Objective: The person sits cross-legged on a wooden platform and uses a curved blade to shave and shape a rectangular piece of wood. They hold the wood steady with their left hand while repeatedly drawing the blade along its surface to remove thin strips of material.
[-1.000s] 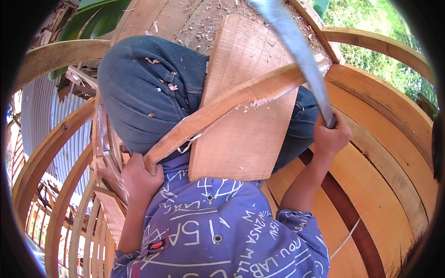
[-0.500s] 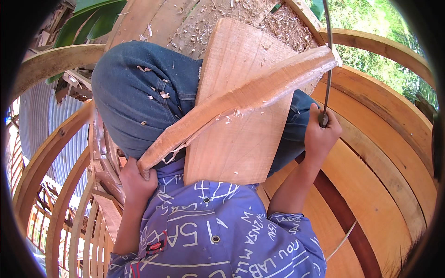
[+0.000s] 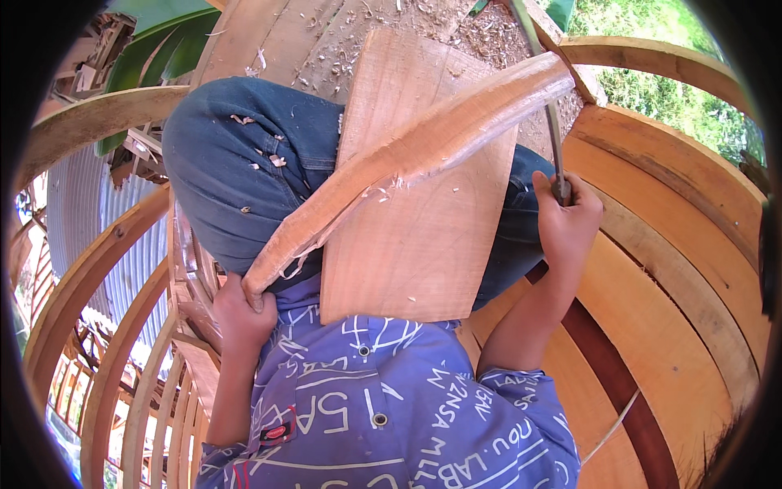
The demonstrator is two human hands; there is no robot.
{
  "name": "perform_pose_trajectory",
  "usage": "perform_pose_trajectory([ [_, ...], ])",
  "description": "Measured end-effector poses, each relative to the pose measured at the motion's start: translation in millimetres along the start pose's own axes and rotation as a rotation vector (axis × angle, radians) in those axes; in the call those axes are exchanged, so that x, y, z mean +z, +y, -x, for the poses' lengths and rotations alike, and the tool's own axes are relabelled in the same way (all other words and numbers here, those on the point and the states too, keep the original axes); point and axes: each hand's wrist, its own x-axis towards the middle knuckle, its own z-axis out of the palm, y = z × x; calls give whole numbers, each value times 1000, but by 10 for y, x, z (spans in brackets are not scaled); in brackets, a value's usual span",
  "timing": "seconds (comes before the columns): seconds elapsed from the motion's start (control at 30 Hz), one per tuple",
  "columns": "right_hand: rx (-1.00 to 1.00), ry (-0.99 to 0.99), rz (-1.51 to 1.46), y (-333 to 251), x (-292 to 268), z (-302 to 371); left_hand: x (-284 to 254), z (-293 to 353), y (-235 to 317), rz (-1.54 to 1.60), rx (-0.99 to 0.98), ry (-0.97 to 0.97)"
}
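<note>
A long, slightly bent piece of wood slants up to the right across a flat tapered board that lies over my lap. My left hand is closed around the narrow lower end of that wood. A loose curl of shaving hangs from its lower edge. On the right, my right hand grips the dark handle of a machete. Its long thin blade, seen nearly edge-on, rises beside the wood's far end and passes partly behind it. The blade's tip is out of view.
Curved wooden ribs rise on the left, with corrugated metal sheet beyond. Curved planks form the right side. Shavings litter the floorboards ahead and my trousers. A large green leaf hangs at the far left.
The machete blade has tilted to the left, its upper part moving behind the wood's far end. That end has shifted slightly left and away. My left hand keeps its grip.
</note>
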Motion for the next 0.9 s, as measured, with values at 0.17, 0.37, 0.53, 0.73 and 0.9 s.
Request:
perform_pose_trajectory([
  [0.17, 66, 43, -173, 163, -87, 12, 13, -7, 0, 27, -1, 19],
  [0.37, -142, 79, -121, -11, -110, 200, -12, -35, 28, -26, -12, 5],
  [0.53, -422, 144, 30, -80, -8, 259, -21, -20, 56, -35, 1, 21],
  [0.73, -476, 164, 175, -64, 19, 46, -51, 1, 146, -77, -54, 15],
  [0.9, -465, 218, 161, 17, 60, 39, -32, -19, 117, -109, -4, 29],
])
